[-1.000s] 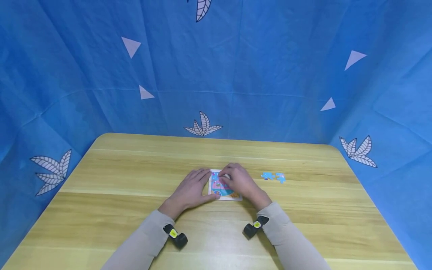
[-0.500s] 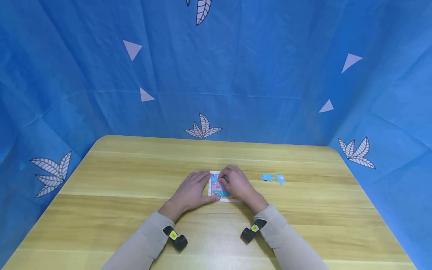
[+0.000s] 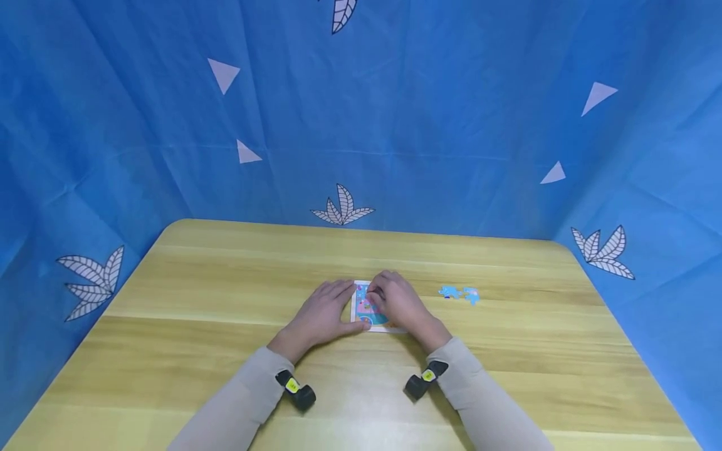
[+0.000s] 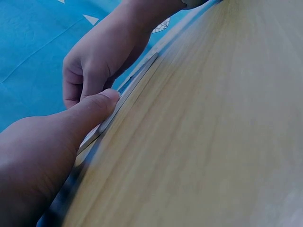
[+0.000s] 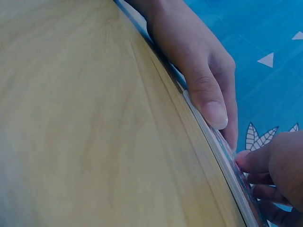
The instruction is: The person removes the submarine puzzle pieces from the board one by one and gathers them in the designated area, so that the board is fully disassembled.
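Observation:
A small jigsaw puzzle point(image 3: 364, 307) in a white-edged tray lies flat on the table, with a pink, blue and orange picture. My left hand point(image 3: 320, 314) rests along its left side, fingers extended at the far left corner and thumb on the near edge. The left wrist view shows that thumb point(image 4: 102, 101) lying straight on the tray's rim. Over the upper right of the picture, my right hand point(image 3: 399, 304) pinches with curled fingers at a jigsaw piece, which the hand mostly hides. Its thumb point(image 5: 248, 160) comes down at the picture's surface in the right wrist view.
Two loose blue jigsaw pieces, one on the left point(image 3: 449, 292) and one on the right point(image 3: 470, 295), lie to the right of the tray. A blue curtain point(image 3: 395, 125) hangs behind and beside the wooden table point(image 3: 225, 269).
The right fingers have shifted slightly over the puzzle. My left hand stays in place, and the loose pieces lie as before. The whole head view has tilted a little.

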The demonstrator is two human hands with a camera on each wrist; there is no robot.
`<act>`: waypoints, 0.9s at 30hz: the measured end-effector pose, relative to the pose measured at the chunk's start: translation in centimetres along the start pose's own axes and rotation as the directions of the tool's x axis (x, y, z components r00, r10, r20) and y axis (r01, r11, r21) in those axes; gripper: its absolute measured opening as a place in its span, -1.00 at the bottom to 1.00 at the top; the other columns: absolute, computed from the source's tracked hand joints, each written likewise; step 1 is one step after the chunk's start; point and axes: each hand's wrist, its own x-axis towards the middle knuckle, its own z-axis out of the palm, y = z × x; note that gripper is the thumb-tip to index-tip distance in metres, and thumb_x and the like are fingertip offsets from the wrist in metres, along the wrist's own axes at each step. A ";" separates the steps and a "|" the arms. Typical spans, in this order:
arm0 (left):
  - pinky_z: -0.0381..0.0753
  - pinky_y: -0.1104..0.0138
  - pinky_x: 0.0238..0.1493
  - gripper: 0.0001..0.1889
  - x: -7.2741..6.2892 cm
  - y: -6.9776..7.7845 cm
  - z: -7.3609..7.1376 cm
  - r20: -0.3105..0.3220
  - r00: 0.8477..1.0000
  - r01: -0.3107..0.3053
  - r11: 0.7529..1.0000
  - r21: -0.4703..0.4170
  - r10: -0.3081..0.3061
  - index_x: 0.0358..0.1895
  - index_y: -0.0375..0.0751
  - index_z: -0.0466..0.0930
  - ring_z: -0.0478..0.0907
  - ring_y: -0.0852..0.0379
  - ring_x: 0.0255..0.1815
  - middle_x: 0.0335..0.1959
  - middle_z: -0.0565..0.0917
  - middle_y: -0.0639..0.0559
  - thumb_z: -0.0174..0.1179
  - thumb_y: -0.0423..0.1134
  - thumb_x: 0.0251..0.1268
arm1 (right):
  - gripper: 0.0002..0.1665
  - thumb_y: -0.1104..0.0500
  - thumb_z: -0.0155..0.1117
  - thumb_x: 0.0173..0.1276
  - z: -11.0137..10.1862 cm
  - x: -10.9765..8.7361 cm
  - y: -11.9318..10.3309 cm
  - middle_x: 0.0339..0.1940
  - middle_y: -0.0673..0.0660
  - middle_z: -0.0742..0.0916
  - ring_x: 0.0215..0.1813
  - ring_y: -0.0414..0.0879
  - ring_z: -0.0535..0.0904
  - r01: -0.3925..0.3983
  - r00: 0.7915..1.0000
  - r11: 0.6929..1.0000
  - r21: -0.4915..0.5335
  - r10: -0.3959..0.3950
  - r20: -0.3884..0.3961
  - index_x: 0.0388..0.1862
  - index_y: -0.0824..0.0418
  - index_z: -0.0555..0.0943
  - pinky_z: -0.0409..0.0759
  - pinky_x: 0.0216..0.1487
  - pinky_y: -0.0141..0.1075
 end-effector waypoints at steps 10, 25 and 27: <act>-0.03 0.12 0.53 0.03 0.2 -0.2 0.1 0.020 1.000 0.000 1.000 0.020 -0.001 0.50 -0.21 0.19 0.08 0.01 0.52 0.51 0.21 -0.05 -0.08 0.55 0.18 | -0.94 0.16 0.33 0.37 -0.3 0.1 0.0 -0.18 0.02 0.68 -0.10 -0.06 0.57 0.012 1.000 1.000 -0.022 -0.012 0.001 -0.29 0.13 0.67 0.61 -0.02 -0.17; 0.01 0.09 0.52 0.04 0.1 -0.3 0.2 0.002 1.000 -0.009 1.000 0.004 0.009 0.49 -0.21 0.23 0.10 -0.01 0.51 0.49 0.25 -0.07 -0.09 0.57 0.16 | -0.95 0.16 0.33 0.38 -0.3 0.0 -0.1 -0.25 -0.02 0.66 -0.27 -0.16 0.48 0.026 1.000 0.999 -0.020 -0.026 -0.009 -0.29 0.10 0.64 0.55 -0.24 -0.25; 0.00 0.10 0.52 0.05 0.1 -0.3 0.2 0.008 1.000 -0.002 1.000 0.003 0.002 0.49 -0.21 0.21 0.10 0.00 0.51 0.50 0.23 -0.06 -0.09 0.57 0.16 | -0.95 0.16 0.33 0.38 -0.3 0.0 -0.1 -0.27 -0.03 0.65 -0.28 -0.17 0.48 0.015 1.000 1.000 -0.007 -0.015 -0.007 -0.29 0.10 0.63 0.56 -0.23 -0.25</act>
